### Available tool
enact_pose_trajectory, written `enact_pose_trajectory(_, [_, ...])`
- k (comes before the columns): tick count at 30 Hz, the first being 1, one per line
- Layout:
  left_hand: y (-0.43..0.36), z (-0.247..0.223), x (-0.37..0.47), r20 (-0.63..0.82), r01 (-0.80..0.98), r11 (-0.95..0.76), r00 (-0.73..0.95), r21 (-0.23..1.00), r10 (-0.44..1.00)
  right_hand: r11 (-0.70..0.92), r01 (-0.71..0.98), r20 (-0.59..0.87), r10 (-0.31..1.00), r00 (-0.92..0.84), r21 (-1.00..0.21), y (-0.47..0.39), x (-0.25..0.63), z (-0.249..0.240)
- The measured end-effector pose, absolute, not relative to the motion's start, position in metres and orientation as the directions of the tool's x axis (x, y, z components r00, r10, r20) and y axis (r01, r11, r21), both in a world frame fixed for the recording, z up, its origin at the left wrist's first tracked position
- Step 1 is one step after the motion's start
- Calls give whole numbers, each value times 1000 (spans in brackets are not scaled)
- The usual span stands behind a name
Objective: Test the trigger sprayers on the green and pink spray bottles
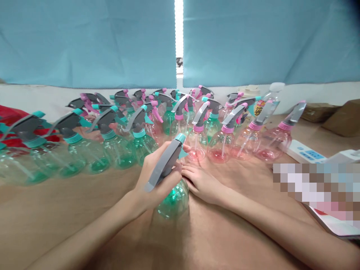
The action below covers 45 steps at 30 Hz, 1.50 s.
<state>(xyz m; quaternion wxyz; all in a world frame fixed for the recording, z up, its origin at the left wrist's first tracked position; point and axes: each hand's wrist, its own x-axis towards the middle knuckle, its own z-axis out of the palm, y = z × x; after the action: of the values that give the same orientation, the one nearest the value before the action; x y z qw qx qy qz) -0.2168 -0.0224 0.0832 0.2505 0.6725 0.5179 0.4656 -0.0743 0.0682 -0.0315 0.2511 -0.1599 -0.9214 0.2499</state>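
Observation:
In front of me stands a green clear spray bottle (173, 204) with a grey spray head (165, 165) and a teal nozzle. My left hand (149, 168) is closed round the spray head at the neck, with the lever lying across it. From the right, my right hand (203, 183) rests against the far right side of the same bottle, its fingers bent and partly hidden behind the left hand. Close beyond the hands are a pink-collared spray bottle (197, 144) and a green spray bottle (143, 144).
Rows of green and pink spray bottles (107, 152) stretch across the back of the brown table (112, 221). Red material (14, 116) lies far left. At the right are a capped bottle (268, 103), a white power strip (306, 152), brown packages (343, 118) and a blurred-out item (317, 187). A blue curtain (84, 41) hangs behind.

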Motion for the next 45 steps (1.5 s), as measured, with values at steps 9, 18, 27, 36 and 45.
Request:
enact_pose_trajectory(9, [-23,88,-213,367,466,-313,-28,828,930,829,166,378,410,-830,-535,70,-74,-28])
enact_pose_trajectory(18, [-24,86,-213,383,480,-332,-9,812,924,830,159,383,406,-830,-535,70,-73,-28])
enact_pose_trajectory(27, [-24,83,-218,388,452,-363,42,814,921,850,135,416,380,-826,-509,71,-73,-33])
enact_pose_trajectory(36, [-28,92,-211,320,462,-278,-14,843,947,878,114,402,324,-856,-465,75,-69,-29])
enact_pose_trajectory(45, [-28,84,-239,336,504,-315,52,804,940,874,152,390,354,-850,-462,74,-67,-31])
